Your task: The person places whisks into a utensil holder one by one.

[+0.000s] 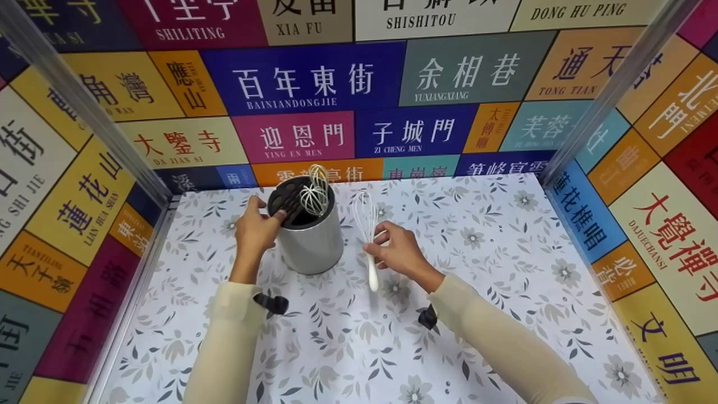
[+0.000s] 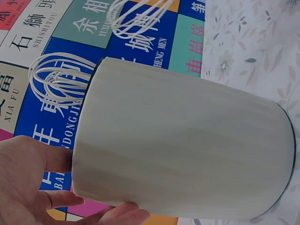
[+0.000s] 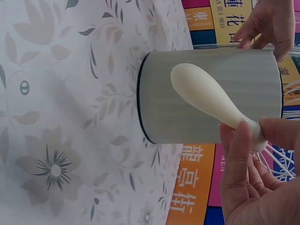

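Observation:
A white whisk (image 1: 372, 275) points wires-up beside a grey utensil holder (image 1: 311, 247). My right hand (image 1: 399, 247) pinches it between thumb and fingertips where the handle meets the wires. In the right wrist view the pale, rounded handle (image 3: 201, 91) overlaps the holder's side. My left hand (image 1: 257, 231) grips the holder's rim on its left, the thumb over the black top and the other fingers against the outer wall. More whisk heads (image 1: 314, 197) stick up out of the holder's right side. A black slotted insert (image 1: 285, 201) shows inside its opening.
The holder stands upright on a table (image 1: 477, 314) covered in white floral cloth. Colourful panels with printed characters (image 1: 303, 78) rise behind it and at both sides. Clear corner posts (image 1: 622, 84) stand at the back left and right. Black straps (image 1: 272, 303) sit on the wrists.

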### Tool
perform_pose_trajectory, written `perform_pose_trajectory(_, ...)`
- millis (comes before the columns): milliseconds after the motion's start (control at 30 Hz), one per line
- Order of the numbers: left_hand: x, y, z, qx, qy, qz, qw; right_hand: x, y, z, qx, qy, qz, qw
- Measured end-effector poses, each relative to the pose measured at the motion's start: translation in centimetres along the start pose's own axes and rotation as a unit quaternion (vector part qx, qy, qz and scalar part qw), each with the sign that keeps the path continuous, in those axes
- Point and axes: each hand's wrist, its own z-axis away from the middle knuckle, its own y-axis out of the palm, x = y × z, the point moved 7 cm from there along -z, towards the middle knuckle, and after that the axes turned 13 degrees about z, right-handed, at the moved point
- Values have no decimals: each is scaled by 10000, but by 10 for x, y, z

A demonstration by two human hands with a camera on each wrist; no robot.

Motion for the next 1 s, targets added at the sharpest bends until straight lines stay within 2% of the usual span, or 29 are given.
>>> perform_pose_trajectory(400,0,0,-1,18,25,24,10000,26,-9,-2,-218,-54,-14,9997)
perform_pose_trajectory(1000,0,1,0,-12,8,87,10000,66,-19,1,-385,-514,-395,9972)
